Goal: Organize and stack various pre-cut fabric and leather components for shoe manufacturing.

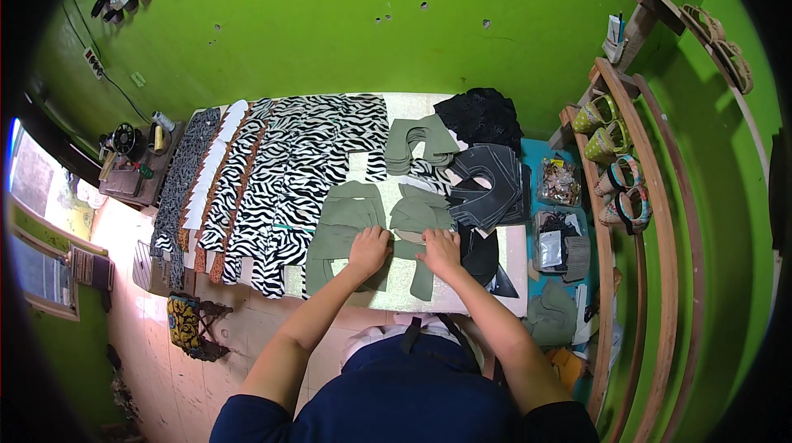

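Olive-green cut-out pieces (346, 210) lie in overlapping layers on the pale table in front of me, with a second group of curved olive-green pieces (419, 210) to their right. My left hand (370, 251) rests at the right edge of the left group, its fingers curled and closed on a green piece. My right hand (440, 250) has its fingers bent over the near edge of the right group and grips a green piece there. One strip (421, 280) hangs down toward me beside the right hand. What lies under my fingertips is hidden.
Rows of zebra-print pieces (301, 142) cover the table's left side. Black cut pieces (487, 187) and dark fabric (478, 115) lie at right. Plastic containers (559, 181) stand beyond, next to a wooden rack (635, 195) with sandals (623, 195). A sewing machine (126, 142) is far left; a patterned stool (190, 323) is below.
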A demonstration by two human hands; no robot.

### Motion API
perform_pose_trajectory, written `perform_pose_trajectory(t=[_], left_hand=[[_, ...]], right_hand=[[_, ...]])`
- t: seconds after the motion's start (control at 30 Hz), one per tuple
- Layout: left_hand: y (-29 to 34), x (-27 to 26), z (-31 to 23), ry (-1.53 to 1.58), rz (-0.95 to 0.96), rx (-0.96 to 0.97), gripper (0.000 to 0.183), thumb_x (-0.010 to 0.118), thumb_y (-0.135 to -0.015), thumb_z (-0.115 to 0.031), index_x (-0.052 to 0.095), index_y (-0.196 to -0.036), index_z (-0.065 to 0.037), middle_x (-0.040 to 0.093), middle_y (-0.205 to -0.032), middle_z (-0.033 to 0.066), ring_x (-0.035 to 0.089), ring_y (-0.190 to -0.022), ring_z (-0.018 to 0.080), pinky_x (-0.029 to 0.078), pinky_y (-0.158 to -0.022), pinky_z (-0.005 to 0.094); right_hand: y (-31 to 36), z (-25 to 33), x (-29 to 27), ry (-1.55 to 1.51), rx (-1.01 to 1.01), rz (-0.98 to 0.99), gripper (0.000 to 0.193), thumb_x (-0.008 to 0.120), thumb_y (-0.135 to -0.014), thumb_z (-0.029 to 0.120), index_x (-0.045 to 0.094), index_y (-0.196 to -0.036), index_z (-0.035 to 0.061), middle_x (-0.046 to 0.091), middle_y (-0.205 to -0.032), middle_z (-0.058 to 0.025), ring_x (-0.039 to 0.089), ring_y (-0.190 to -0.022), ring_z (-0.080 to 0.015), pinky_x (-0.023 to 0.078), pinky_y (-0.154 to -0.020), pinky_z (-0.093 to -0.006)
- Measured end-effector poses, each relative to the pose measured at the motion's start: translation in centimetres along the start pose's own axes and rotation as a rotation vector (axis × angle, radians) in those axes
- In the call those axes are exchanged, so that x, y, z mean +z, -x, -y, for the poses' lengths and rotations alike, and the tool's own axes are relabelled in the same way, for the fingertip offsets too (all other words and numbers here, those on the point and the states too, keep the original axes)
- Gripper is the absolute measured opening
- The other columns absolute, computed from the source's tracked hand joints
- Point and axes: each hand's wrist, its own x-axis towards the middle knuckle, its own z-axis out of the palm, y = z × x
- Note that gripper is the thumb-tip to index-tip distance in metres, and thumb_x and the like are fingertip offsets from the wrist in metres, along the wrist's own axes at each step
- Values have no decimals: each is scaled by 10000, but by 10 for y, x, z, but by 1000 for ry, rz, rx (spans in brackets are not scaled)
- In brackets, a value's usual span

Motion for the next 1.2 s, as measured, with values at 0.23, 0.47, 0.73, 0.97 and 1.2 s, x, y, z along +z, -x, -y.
perform_pose_trajectory(t=[0.23, 0.47, 0.73, 0.97, 1.2], left_hand=[[-3, 5, 4, -14, 94, 0, 219, 598, -724, -202, 533, -889, -75, 528, -867, 84, 519, -863, 251, 392, -739, 366], [11, -18, 2, 206, 77, 4, 199, 569, -743, -209, 524, -870, -63, 570, -820, 117, 549, -810, 290, 411, -710, 390], [44, -68, 30, 698, 102, -169, 268, 566, -806, -251, 524, -965, -39, 610, -802, 172, 586, -652, 324, 452, -603, 393], [83, -66, 93, 660, 17, -277, 330, 602, -796, -259, 536, -1023, -29, 599, -824, 195, 598, -704, 298, 461, -636, 358], [98, -63, 130, 428, 122, -357, 292, 577, -792, -243, 527, -999, -44, 610, -801, 150, 590, -767, 311, 458, -666, 386]], right_hand=[[6, 10, -10, 178, 6, 19, 331, 700, -672, 312, 619, -903, 89, 555, -972, -81, 477, -982, -267, 274, -902, -425], [11, 20, -21, -165, 81, 51, 227, 677, -691, 223, 602, -837, 67, 621, -819, -114, 576, -836, -287, 373, -843, -416], [22, 49, -29, -695, 60, -41, 269, 653, -738, 179, 578, -960, 44, 627, -897, -129, 593, -801, -241, 441, -707, -313], [20, 117, 18, -726, 81, -81, 301, 617, -782, 229, 557, -1024, 59, 618, -914, -172, 602, -843, -279, 452, -743, -320], [14, 149, 53, -472, 95, -155, 272, 576, -799, 233, 543, -1027, 88, 595, -818, -128, 576, -763, -295, 448, -658, -370]])
